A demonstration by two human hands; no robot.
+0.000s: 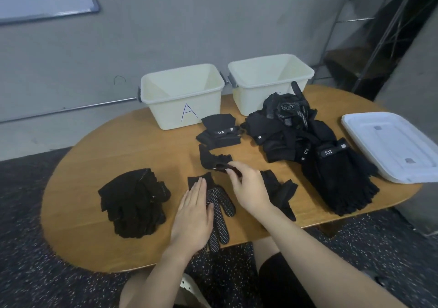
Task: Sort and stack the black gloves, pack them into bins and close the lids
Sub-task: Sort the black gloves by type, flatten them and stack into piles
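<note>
Black knit everywhere on the wooden oval table (99, 146). We've got our left hand (193, 215) flat, fingers straight, pressing a dotted glove (219, 215) that lies near the front edge w/ its fingertips reaching the table lip. Our right hand (248, 189) is curled, pinching the cuff of a fingerless glove (213, 158) just beyond; another glove (282, 194) lies partly under that wrist. Hands are close but apart.

Left of us, a sorted stack (134, 203) sits near the front-left edge, bare wood all round it. A small folded pile (219, 130) is just in front of bin A (182, 96). Bin A and the second bin (269, 82) stand open side by side at the back edge, nearly touching. The big unsorted heap (289, 127) leans against the second bin's front; a fanned stack tagged 5.11 (341, 179) runs to the front-right edge. White lids (388, 146) overhang the right rim. Open wood: back-left, centre-left strip.
</note>
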